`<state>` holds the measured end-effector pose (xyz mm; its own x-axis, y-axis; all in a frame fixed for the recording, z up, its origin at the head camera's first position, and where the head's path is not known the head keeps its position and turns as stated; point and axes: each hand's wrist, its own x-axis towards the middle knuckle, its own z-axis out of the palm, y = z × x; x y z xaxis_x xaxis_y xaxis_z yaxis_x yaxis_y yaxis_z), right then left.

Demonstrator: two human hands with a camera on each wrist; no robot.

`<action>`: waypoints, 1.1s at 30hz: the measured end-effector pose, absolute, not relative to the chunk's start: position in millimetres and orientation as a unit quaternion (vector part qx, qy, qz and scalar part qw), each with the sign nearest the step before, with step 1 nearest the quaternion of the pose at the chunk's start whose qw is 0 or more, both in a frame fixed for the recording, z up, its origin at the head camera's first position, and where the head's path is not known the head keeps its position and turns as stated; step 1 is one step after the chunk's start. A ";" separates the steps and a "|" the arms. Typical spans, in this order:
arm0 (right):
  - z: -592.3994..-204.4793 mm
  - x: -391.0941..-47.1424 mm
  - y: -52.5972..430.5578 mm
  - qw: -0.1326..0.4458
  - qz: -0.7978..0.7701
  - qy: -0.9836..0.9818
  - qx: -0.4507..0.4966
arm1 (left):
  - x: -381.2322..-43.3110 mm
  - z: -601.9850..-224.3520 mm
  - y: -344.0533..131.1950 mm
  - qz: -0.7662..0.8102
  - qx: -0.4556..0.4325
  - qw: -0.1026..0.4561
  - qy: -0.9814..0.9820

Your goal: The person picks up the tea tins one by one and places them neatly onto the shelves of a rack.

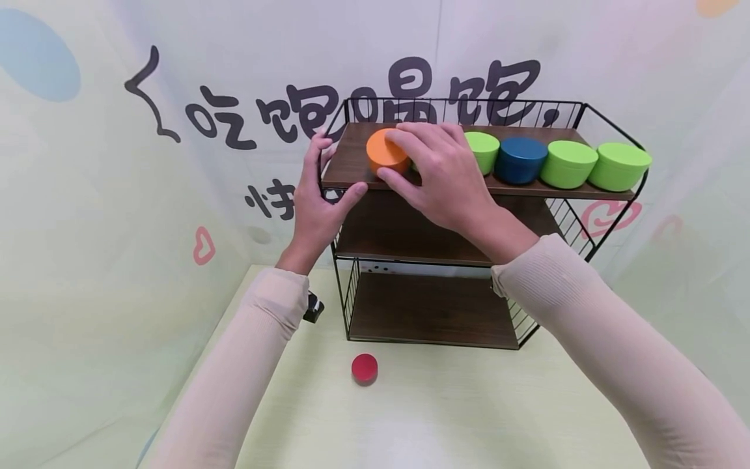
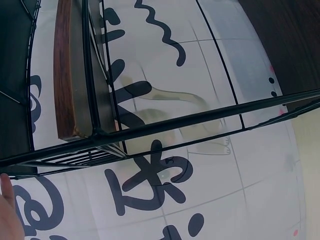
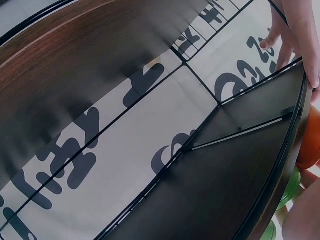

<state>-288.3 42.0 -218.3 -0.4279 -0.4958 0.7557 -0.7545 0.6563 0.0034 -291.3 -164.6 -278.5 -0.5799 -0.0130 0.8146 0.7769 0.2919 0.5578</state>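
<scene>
My right hand (image 1: 442, 169) pinches an orange round tin (image 1: 383, 150) near the left end of the top shelf, thumb at its front and fingers over its lid. The left hand (image 1: 319, 195) grips the upper left corner of the black wire shelf rack (image 1: 398, 259), with its thumb at the front edge. Right of the orange tin stand a green tin (image 1: 483, 153), a blue tin (image 1: 521, 159) and two more green tins (image 1: 568, 164). A sliver of green also shows under the right hand. In the right wrist view, the orange tin (image 3: 311, 140) is partly cut off.
The rack has three brown wooden boards; the middle and bottom boards (image 1: 433, 309) show bare wood. A red round object (image 1: 364, 369) sits on the pale tabletop (image 1: 469, 404) before it. A small black object (image 1: 313, 307) lies beside the left forearm. A printed cloth hangs behind.
</scene>
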 end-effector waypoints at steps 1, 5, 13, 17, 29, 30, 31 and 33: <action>-218.0 -288.5 41.7 0.376 0.169 -0.830 0.374 | -291.6 -278.4 -164.6 -0.531 -0.268 0.372 -0.712; -216.7 -289.3 40.1 0.364 0.163 -0.843 0.360 | -292.3 -278.4 -164.8 -0.531 -0.266 0.372 -0.713; -216.2 -289.0 40.2 0.352 0.158 -0.853 0.352 | -290.5 -276.4 -164.5 -0.527 -0.268 0.370 -0.716; -216.6 -285.7 43.9 0.359 0.171 -0.847 0.354 | -288.5 -275.9 -164.4 -0.531 -0.270 0.369 -0.713; -237.9 -260.4 72.3 0.439 0.204 -0.777 0.403 | -286.3 -275.2 -164.2 -0.527 -0.272 0.372 -0.714; -240.1 -258.3 73.9 0.446 0.203 -0.771 0.406 | -286.3 -275.2 -164.3 -0.527 -0.271 0.371 -0.715; -242.2 -256.4 75.4 0.453 0.205 -0.765 0.409 | -286.2 -275.1 -164.4 -0.527 -0.270 0.371 -0.715; -246.6 -252.7 77.9 0.462 0.210 -0.756 0.414 | -285.9 -274.9 -164.5 -0.527 -0.266 0.369 -0.718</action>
